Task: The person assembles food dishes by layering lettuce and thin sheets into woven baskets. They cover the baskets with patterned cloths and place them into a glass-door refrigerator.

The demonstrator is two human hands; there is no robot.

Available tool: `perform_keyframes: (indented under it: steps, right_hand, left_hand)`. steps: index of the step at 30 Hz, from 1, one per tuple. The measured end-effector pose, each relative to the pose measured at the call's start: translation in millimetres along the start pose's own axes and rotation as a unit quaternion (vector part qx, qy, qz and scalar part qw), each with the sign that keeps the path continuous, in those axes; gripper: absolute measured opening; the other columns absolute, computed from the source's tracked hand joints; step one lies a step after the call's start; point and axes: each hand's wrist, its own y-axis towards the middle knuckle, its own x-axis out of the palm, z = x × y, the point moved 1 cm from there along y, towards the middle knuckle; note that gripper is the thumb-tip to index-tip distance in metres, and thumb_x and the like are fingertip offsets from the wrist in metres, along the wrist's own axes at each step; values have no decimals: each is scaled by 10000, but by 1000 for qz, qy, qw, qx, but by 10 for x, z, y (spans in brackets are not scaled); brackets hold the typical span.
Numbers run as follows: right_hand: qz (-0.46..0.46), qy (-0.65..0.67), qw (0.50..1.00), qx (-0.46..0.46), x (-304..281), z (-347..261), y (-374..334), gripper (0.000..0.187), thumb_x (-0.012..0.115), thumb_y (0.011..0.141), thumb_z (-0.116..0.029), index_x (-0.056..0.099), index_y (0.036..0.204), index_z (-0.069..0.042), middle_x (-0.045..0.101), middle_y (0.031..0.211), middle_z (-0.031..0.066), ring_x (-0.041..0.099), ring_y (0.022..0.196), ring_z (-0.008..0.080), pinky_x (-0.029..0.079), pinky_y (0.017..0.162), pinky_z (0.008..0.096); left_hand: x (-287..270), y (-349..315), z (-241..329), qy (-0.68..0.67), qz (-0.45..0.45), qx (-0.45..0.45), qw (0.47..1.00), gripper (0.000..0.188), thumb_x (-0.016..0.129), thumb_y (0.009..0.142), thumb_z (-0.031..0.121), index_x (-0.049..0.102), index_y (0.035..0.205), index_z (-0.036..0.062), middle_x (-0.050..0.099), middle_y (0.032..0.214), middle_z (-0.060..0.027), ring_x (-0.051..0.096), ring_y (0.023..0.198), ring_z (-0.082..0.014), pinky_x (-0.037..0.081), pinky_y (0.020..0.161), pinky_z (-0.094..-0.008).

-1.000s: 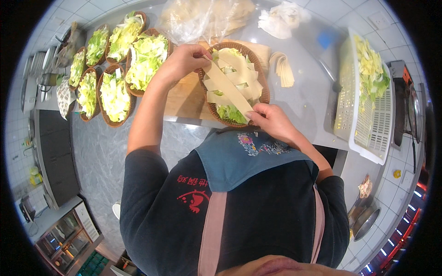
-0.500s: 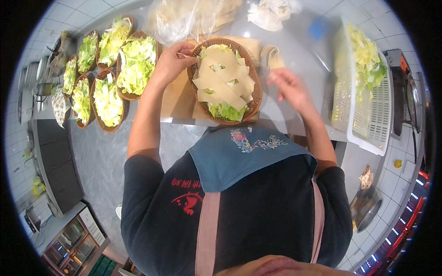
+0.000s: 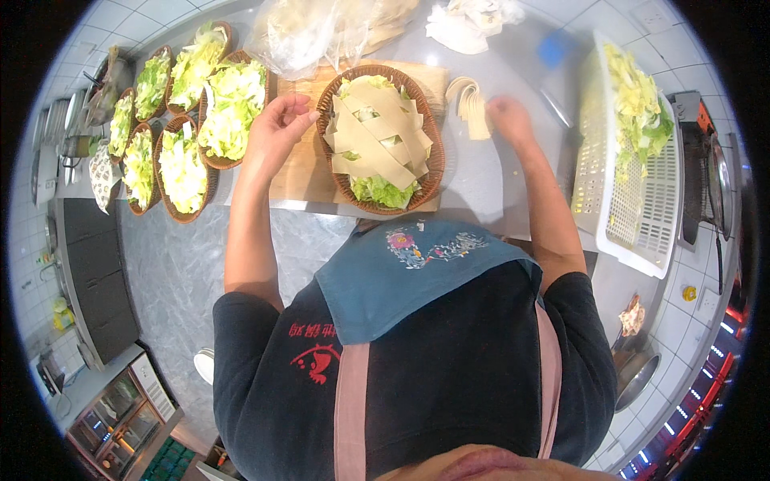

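Note:
An oval brown wicker basket (image 3: 437, 152) of chopped leafy greens (image 3: 383, 191) stands in front of me, partly on a wooden cutting board. Wide beige strips, seemingly tofu skin (image 3: 393, 120), lie crisscrossed over the greens. Just off the basket's left rim is my left hand (image 3: 279, 132), thumb and fingers apart, holding nothing. Right of the basket, a looped bundle of similar beige strips (image 3: 472, 111) rests on the metal counter. My right hand (image 3: 511, 120) is right beside that bundle; its fingers look bent and blurred, and whether they touch a strip is unclear.
Several baskets of greens (image 3: 183, 172) stand together at the left. A clear plastic bag (image 3: 301, 36) of beige sheets lies behind the cutting board (image 3: 298, 172). White cloth or paper (image 3: 473, 24) sits farther back. At the right stands a white perforated crate (image 3: 642, 228) holding more greens.
My left hand has let go of the basket's rim and drawn back left. My right hand has moved up beside the looped strips. The crisscrossed strips look the same.

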Motion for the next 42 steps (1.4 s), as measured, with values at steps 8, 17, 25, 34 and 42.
perform_keyframes:
  steps: [8, 17, 25, 34, 42]
  right_hand:
    - [-14, 18, 1000, -11, -68, -136, -94, 239, 675, 747, -274, 643, 842, -57, 651, 811, 92, 619, 762, 241, 475, 694, 354]
    - [-83, 183, 979, -29, -605, -424, -119, 130, 658, 796, -172, 603, 822, -57, 612, 758, 16, 542, 683, 104, 435, 636, 256]
    - [-230, 270, 916, -187, -1266, -1453, -640, 156, 585, 858, -127, 548, 985, -45, 577, 917, -1, 520, 785, 73, 423, 678, 230]
    - [-380, 186, 839, -342, -1383, -2085, -948, 212, 614, 838, -67, 562, 1042, -55, 562, 882, -10, 515, 819, 71, 430, 733, 227]
    - [-274, 99, 920, -263, -1042, -2013, -634, 216, 602, 820, -101, 574, 1031, -65, 590, 891, 31, 539, 811, 123, 441, 744, 280]
  left_hand:
    - [96, -167, 97, -30, -4, -1, 1000, 355, 697, 807, 190, 585, 1088, 5, 591, 888, -7, 513, 745, -64, 439, 684, -208]
    - [76, -283, 152, -51, -8, 14, 999, 333, 692, 813, 177, 588, 1081, 10, 583, 871, 2, 514, 758, -60, 442, 687, -210]
    - [280, -294, 459, -115, -46, 53, 991, 270, 651, 849, 181, 610, 1070, 31, 624, 944, -23, 568, 865, -83, 457, 746, -216]
    - [1031, -511, 571, -214, -267, 126, 931, 338, 512, 943, 242, 538, 1204, 28, 593, 1068, -56, 535, 997, -123, 433, 866, -261]
    - [834, -908, 49, -258, -200, -131, 936, 207, 571, 902, 137, 587, 1049, -8, 638, 810, -52, 587, 652, -95, 491, 620, -218]
